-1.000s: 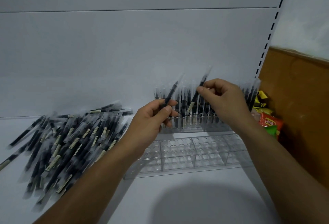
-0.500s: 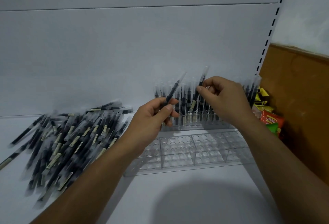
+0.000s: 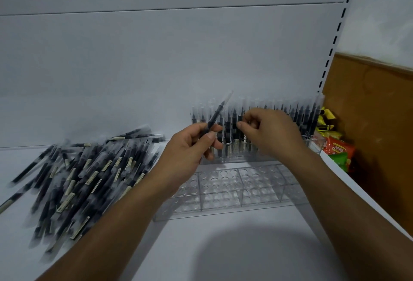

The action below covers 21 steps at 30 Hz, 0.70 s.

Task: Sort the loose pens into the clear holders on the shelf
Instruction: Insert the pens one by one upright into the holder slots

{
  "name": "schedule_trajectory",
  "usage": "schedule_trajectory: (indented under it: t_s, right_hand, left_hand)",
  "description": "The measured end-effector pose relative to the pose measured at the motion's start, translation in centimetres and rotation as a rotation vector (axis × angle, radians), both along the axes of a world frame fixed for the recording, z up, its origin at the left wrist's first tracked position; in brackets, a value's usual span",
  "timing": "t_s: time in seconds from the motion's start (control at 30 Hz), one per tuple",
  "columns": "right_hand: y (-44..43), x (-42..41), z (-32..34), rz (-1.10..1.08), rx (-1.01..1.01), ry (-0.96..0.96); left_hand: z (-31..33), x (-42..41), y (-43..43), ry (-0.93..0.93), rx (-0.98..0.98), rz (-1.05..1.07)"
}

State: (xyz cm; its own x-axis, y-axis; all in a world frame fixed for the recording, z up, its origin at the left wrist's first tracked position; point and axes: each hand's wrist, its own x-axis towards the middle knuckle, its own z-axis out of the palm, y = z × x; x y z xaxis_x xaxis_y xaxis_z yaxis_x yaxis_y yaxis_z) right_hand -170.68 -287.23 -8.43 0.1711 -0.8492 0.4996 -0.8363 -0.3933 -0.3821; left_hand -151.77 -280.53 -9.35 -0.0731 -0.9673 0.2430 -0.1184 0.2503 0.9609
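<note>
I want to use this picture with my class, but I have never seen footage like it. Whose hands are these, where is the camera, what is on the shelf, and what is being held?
No machine here: a person works with bare hands, filmed by a wide-angle camera on their head that looks forward and down.

On the white shelf a heap of loose pens lies at the left. In the middle stands a clear holder; its front sockets are empty, and the back row of pens stands upright.

The left hand holds one pen, tilted. The right hand reaches into the back row with its fingers pinched; whether they grip a pen is hidden. Colourful packets lie at the right.
</note>
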Motion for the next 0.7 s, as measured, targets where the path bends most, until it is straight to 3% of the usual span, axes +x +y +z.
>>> schedule_trajectory:
  t_s: [0.3, 0.37, 0.47, 0.53, 0.7]
  right_hand:
    - [0.7, -0.2, 0.5, -0.023, 0.042, 0.121]
    - [1.0, -0.8, 0.7, 0.028, 0.04, 0.002]
    - [1.9, -0.6, 1.3, 0.368, 0.264, -0.418]
    - [2.5, -0.1, 1.5, 0.512, 0.375, -0.529]
    - [2.7, 0.3, 1.6, 0.472, 0.372, -0.692]
  left_hand:
    - [0.0, -0.1, 0.0, -0.027, -0.011, 0.001]
    - [0.0, -0.2, 0.0, -0.05, -0.007, 0.0]
    - [0.1, -0.4, 0.0, -0.121, -0.016, -0.017]
    - [0.3, -0.5, -0.1, -0.2, -0.023, -0.039]
    - [0.6, -1.1, -0.2, -0.396, -0.068, -0.008]
